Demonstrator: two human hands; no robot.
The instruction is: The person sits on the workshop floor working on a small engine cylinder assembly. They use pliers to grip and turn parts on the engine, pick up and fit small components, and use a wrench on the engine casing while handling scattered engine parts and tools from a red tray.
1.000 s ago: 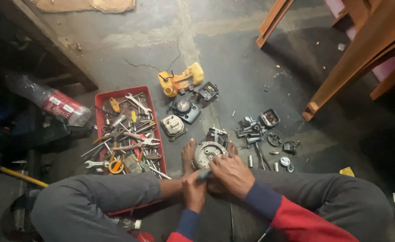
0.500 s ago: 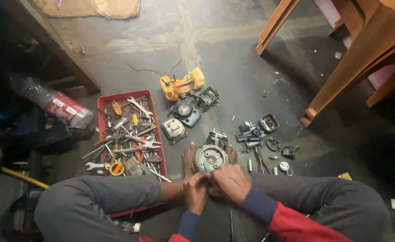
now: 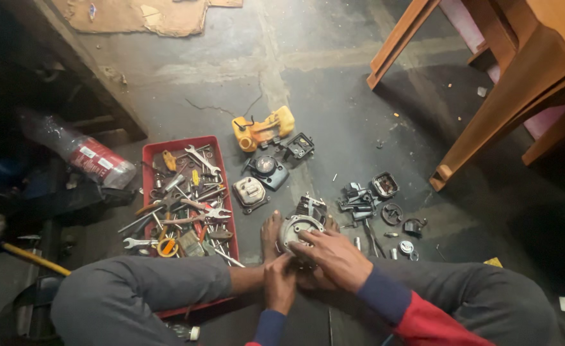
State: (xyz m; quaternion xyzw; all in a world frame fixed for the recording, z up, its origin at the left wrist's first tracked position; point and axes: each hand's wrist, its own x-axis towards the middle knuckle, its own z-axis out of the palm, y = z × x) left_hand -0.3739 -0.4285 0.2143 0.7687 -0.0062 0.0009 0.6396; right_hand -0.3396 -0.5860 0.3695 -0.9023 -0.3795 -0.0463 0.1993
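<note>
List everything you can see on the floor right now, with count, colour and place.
Small engine block: one, grey metal, floor centre, between the feet.
Tool tray: one, red, left of centre, full of wrenches and pliers.
Yellow housing: one, above the tray.
Loose engine parts: several, dark metal, right of the block.
Plastic bottle: one, clear, red label, far left.
Wooden furniture legs: brown, upper right.
Cardboard: one, tan, top.
Left hand: on the block's near side.
Right hand: on the block.
</note>
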